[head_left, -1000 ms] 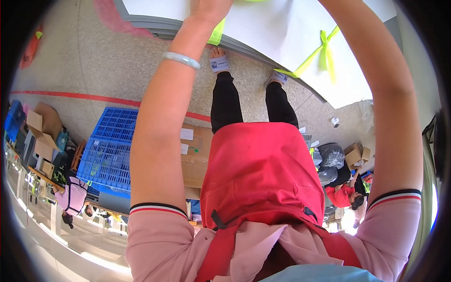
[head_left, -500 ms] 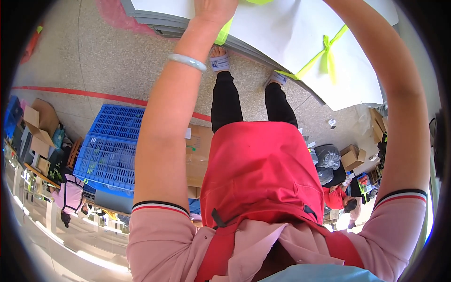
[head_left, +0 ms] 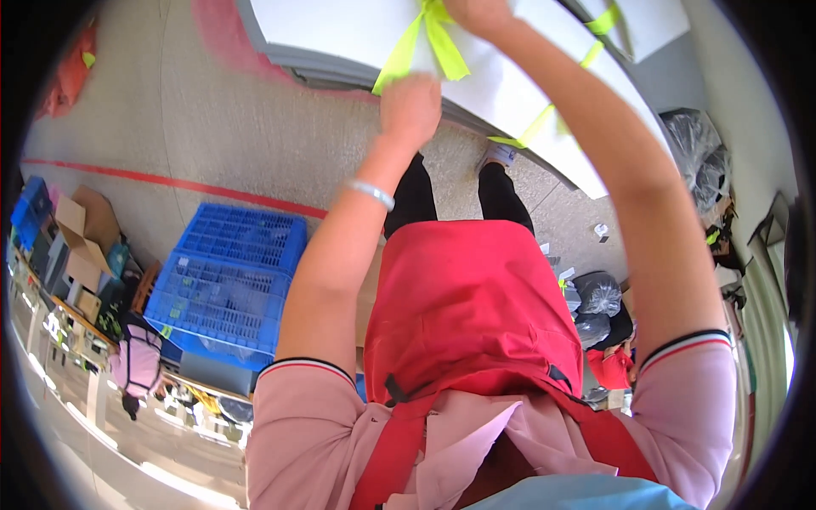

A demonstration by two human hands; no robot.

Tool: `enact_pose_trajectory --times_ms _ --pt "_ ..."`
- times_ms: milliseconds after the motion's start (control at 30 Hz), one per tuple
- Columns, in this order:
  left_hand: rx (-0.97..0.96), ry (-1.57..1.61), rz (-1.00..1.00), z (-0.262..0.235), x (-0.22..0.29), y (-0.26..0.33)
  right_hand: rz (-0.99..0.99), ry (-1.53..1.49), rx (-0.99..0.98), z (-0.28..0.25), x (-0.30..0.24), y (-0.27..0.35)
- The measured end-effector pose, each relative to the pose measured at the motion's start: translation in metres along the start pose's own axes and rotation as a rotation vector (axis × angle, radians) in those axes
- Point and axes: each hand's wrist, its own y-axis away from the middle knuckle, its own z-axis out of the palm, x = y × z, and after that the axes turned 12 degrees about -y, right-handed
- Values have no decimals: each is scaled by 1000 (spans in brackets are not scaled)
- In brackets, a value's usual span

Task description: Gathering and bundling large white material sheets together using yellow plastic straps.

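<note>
White tabletop (head_left: 340, 34): both hands (head_left: 410, 106) pulling yellow ribbon (head_left: 425, 42) diagonally.

You're in a packing/warehouse-type work area, prob. a factory floor. Speckled concrete floor (head_left: 212, 127) w/ a red marking line (head_left: 170, 183) across it. Stacked blue plastic crates (head_left: 225, 285) beside you, open cardboard boxes (head_left: 85, 229) further left, filled black bin bags (head_left: 599, 293) on the right. Big white sheets on the table (head_left: 340, 34), bundled w/ yellow-green ribbon (head_left: 425, 42). You've got a red work apron (head_left: 472, 314) on. Another person (head_left: 136, 365) is working at lower left.
</note>
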Motion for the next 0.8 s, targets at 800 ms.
enact_pose_trajectory --times_ms 800 --pt "-489 391 -353 -161 -18 132 1360 -559 135 3 -198 695"
